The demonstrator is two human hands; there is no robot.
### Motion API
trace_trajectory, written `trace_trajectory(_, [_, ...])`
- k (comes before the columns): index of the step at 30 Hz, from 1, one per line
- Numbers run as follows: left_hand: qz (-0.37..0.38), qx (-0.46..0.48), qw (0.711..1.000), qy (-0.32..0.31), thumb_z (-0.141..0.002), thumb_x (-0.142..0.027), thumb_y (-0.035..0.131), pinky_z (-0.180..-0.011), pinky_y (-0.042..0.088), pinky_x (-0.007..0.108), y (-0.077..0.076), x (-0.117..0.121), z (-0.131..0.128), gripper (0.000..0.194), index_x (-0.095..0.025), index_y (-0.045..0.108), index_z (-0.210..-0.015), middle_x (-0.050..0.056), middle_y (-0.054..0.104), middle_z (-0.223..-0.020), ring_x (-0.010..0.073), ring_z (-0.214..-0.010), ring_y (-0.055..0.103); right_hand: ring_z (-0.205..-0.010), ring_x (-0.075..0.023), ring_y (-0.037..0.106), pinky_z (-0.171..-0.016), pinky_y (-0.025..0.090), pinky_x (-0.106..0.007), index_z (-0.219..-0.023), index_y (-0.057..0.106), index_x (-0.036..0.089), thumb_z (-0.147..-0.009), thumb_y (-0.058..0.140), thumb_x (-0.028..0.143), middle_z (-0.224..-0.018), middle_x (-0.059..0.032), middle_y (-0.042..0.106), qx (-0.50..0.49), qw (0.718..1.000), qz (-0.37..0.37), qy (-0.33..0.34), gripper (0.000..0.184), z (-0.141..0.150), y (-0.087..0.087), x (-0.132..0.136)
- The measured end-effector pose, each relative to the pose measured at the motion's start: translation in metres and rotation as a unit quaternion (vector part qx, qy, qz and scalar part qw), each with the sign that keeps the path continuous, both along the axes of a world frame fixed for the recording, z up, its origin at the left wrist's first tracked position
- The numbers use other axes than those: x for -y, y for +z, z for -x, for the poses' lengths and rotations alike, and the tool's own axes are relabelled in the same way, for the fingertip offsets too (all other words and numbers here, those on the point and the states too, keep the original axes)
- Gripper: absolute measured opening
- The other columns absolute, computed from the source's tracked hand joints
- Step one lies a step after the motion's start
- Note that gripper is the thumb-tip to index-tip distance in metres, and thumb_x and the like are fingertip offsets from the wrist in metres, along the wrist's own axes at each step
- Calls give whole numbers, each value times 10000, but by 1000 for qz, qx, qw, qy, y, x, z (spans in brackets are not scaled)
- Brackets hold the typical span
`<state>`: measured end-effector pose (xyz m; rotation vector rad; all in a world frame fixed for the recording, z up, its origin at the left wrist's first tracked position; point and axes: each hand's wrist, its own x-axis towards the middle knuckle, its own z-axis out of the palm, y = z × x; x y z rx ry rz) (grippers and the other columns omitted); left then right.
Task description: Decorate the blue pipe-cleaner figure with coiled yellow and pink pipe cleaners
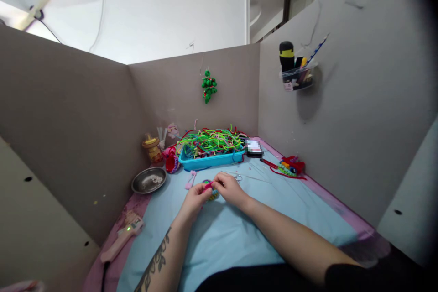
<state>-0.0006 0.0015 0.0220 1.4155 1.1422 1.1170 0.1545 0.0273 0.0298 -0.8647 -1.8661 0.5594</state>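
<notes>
My left hand (195,195) and my right hand (232,189) meet over the middle of the blue cloth (222,237). Between their pinched fingertips is a pink strip (208,185), held from both sides. A small multicoloured piece (214,195), seemingly of yarn or chenille, sits right below the fingers and is partly hidden by them; whether it is joined to the strip I cannot tell. Just beyond my right hand lie scissors (238,178), and a light pink plastic tool (190,180) rests to the left of my left hand.
Behind my hands stands a blue tray (212,162) heaped with coloured strands (214,139). A metal bowl (149,180), a cup (152,150) and a pink corded device (122,239) are at left. Right lies a colourful piece (290,167). Grey partitions (226,114) enclose the table.
</notes>
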Motion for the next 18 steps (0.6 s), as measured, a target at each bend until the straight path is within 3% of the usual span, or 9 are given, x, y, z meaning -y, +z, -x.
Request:
trace_trajectory(12, [23, -24, 999, -10, -651, -489, 667, -419, 208, 203, 0, -2, 6, 367, -139, 565, -694, -62, 418, -465, 60, -398, 323, -722, -150, 504, -665, 357, -252, -681, 567, 177, -783, 513, 151, -708, -18, 549, 73, 997, -19, 27, 118, -1, -4, -2])
trace_trajectory(14, [-12, -33, 999, 5, -669, -446, 661, -445, 283, 205, -2, -4, 6, 329, -135, 562, -714, -41, 480, -517, 77, -443, 403, -693, -143, 495, -641, 347, -248, -653, 552, 173, -779, 515, 164, -678, -10, 535, 57, 998, 0, 20, 132, 1, -3, -2])
trace_trajectory(18, [-153, -101, 980, 78, -692, -308, 660, -579, 434, 243, -2, -5, 6, 274, -146, 584, -899, 6, 606, -699, 126, -612, 552, -616, -126, 460, -579, 320, -236, -607, 535, 165, -763, 525, 214, -600, 15, 503, 14, 997, 76, 16, 164, 3, -5, -6])
